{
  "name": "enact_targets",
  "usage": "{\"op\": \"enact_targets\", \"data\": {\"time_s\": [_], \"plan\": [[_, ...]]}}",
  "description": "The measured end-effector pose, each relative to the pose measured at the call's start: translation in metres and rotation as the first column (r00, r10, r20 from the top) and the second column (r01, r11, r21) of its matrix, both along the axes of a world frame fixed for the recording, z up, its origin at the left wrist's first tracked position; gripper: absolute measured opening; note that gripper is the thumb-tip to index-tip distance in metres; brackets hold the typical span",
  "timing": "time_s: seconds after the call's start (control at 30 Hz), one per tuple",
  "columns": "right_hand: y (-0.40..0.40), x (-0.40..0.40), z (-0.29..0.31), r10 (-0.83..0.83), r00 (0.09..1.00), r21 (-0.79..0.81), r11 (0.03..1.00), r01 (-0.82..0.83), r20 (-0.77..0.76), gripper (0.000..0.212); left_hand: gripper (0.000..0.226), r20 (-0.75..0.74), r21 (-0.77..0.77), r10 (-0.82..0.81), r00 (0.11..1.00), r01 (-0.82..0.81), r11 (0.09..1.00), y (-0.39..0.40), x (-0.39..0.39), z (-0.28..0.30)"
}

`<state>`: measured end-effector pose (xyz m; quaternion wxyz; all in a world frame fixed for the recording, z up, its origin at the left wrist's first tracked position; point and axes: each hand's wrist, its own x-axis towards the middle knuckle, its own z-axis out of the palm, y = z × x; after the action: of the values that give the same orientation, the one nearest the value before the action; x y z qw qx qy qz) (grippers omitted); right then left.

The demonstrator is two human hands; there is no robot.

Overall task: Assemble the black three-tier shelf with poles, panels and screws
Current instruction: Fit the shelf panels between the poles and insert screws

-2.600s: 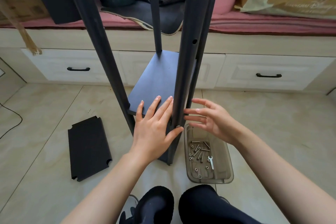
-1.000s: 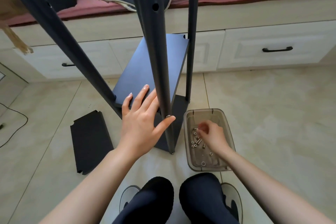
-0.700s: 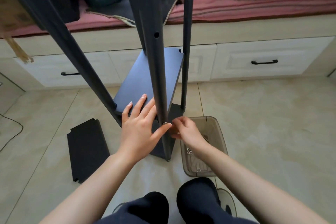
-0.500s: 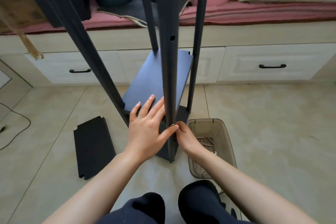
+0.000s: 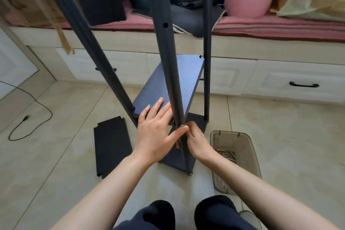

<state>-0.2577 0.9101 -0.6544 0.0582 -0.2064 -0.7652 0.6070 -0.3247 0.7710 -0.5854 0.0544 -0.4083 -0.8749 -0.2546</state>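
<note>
The black shelf frame stands on the floor with its near pole [image 5: 168, 73] straight ahead, a left pole [image 5: 89, 46] and a far right pole [image 5: 207, 61]. A middle panel [image 5: 186, 73] sits between the poles above the bottom panel [image 5: 173, 160]. My left hand [image 5: 155, 132] lies flat on the middle panel's near edge, thumb against the near pole beside a silver screw head [image 5: 181, 126]. My right hand [image 5: 196, 140] is curled at the pole's right side, fingertips pinching at that screw; the tips are partly hidden.
A loose black panel [image 5: 112, 144] lies on the tiles to the left. A clear brown tray [image 5: 248, 147] holding several screws [image 5: 226, 155] sits to the right. White drawers [image 5: 280, 80] and a cushioned bench run behind. A black cable [image 5: 37, 114] trails far left.
My right hand left the pole, reached into the tray, then came back to the near pole at the screw. My left hand has stayed flat on the middle panel.
</note>
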Motion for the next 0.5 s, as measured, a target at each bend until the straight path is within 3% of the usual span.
{"op": "enact_targets", "data": {"time_s": [0.17, 0.3, 0.4, 0.5], "plan": [[-0.019, -0.017, 0.010, 0.041, 0.999, -0.002, 0.999, -0.041, -0.024, 0.030, 0.064, 0.109, 0.145, 0.082, 0.991, -0.097, 0.985, -0.027, -0.014, 0.003], [-0.037, -0.029, 0.011, 0.045, 0.995, -0.146, 0.988, -0.058, -0.095, 0.024, 0.054, 0.273, 0.287, 0.131, 0.953, -0.211, 0.934, -0.048, -0.020, -0.005], [-0.050, -0.039, 0.006, 0.055, 0.992, -0.137, 0.988, -0.071, -0.115, 0.022, 0.064, 0.533, 0.329, 0.143, 0.834, -0.360, 0.873, -0.069, -0.019, -0.020], [-0.065, -0.046, -0.005, 0.092, 0.990, -0.069, 0.993, -0.099, -0.104, 0.020, 0.070, 0.686, 0.350, 0.104, 0.720, -0.452, 0.821, -0.093, -0.015, -0.040]]}}
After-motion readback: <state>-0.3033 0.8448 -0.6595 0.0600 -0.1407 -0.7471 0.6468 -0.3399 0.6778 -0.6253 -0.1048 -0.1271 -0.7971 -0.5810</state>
